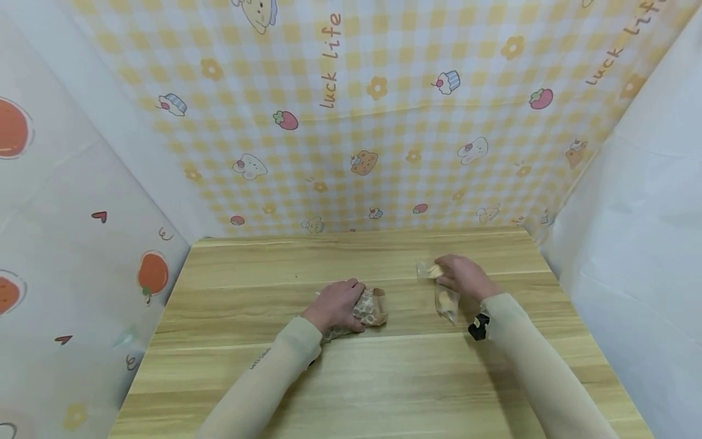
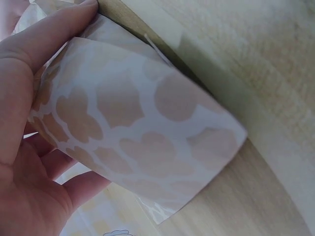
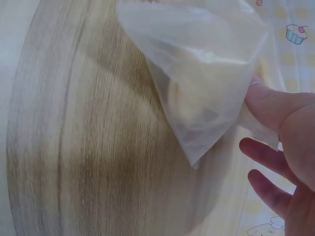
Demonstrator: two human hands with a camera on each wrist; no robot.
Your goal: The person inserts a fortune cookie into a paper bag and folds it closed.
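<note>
Hanging beyond both hands is a yellow checked backdrop point(image 1: 351, 131), with a white sheet point(image 1: 636, 213) out past the right hand and a fruit-print sheet point(image 1: 60, 183) way off to the left. Under the hands is a wood-grain table point(image 1: 395, 390); its far edge sits beyond them along the cloth, its side edges well outside each hand, so there's room to slide either way, plus a strip of wood between them. The left hand point(image 1: 336, 305) grips a printed bag point(image 1: 372, 306), which sticks out toward the right hand. Only the head view gets the bag's brown end; the left wrist cam shows the pale lattice print up close, with fingers on two sides. The right hand point(image 1: 466, 277) is pinching the far packet point(image 1: 429, 270) by its near end, while the near packet point(image 1: 446, 300) is right below its fingers. Right wrist cam shows two fingers spread away from the plastic, though I can't tell which packet fills that shot. Smallest bit: a black gadget point(image 1: 479, 327) at the right wrist.
</note>
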